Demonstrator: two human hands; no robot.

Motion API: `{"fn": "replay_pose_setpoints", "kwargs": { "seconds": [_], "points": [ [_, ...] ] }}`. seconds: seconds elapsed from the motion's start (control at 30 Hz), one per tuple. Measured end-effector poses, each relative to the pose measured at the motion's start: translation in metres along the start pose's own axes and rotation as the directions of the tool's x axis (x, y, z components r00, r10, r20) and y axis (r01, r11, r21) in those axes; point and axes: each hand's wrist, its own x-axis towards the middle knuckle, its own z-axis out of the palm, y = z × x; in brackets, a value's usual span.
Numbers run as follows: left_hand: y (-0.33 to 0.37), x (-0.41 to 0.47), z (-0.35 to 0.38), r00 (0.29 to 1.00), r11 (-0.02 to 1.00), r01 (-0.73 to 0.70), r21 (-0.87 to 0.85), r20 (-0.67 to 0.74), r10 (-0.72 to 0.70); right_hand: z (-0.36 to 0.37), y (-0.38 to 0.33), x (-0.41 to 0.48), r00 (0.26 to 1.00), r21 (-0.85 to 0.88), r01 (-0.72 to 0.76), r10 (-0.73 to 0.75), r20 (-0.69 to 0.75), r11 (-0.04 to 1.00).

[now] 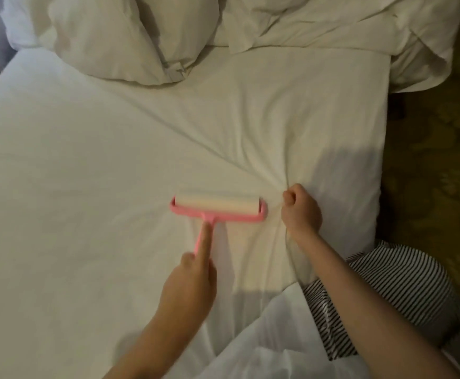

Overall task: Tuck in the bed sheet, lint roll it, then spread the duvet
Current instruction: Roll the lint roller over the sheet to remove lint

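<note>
Left hand (193, 272) grips the pink lint roller (218, 207) by its handle, index finger laid along it. The roller head sits crosswise on the bed sheet (86, 160), straight ahead of the grip. Right hand (301, 209) bunches sheet just beside the roller's end. Plenty of flat sheet to the left, mattress edge near on the right, duvet (346, 23) heaped up top

bed sheet (86, 160) white, creased | lint roller (218, 207) pink, on sheet | duvet (333, 23) bunched, far edge

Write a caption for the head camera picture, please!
The left hand holds a pink lint roller on the white bed sheet while the right hand grips it.
</note>
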Motion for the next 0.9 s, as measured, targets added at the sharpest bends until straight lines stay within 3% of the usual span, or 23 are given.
{"fn": "replay_pose_setpoints", "kwargs": {
  "seconds": [0.13, 0.23, 0.3, 0.4, 0.53, 0.63, 0.9],
  "points": [
    [-0.007, -0.047, 0.006, 0.983, 0.996, 0.08, 0.049, 0.163, -0.087, 0.005, -0.002, -0.002, 0.999, 0.022, -0.041, 0.042, -0.035, 0.999],
    [-0.003, -0.015, 0.012, 0.999, 0.998, 0.004, 0.06, 0.032, -0.006, 0.008, 0.0, -0.016, 0.997, 0.009, -0.04, 0.04, -0.072, 0.999],
    [0.005, 0.029, 0.011, 0.993, 0.998, -0.054, 0.039, -0.102, 0.058, 0.011, 0.009, -0.029, 0.997, -0.024, 0.041, -0.043, -0.058, 0.999],
    [0.02, 0.092, -0.003, 0.98, 0.994, -0.107, 0.005, -0.167, 0.106, 0.019, 0.031, -0.042, 0.979, -0.156, 0.162, -0.178, -0.097, 0.974],
    [0.028, 0.116, -0.006, 0.977, 0.994, -0.111, -0.017, -0.184, 0.106, 0.03, 0.043, -0.049, 0.934, 0.077, 0.262, -0.233, -0.271, 0.962],
    [0.022, 0.081, 0.009, 0.984, 0.997, -0.06, -0.052, -0.168, 0.051, 0.032, 0.047, -0.047, 0.933, 0.19, 0.264, -0.2, -0.299, 0.946],
    [-0.015, -0.046, 0.038, 0.997, 0.999, 0.037, -0.012, -0.063, -0.038, 0.033, 0.054, -0.052, 0.922, 0.244, 0.305, -0.221, -0.317, 0.921]
  ]
}}
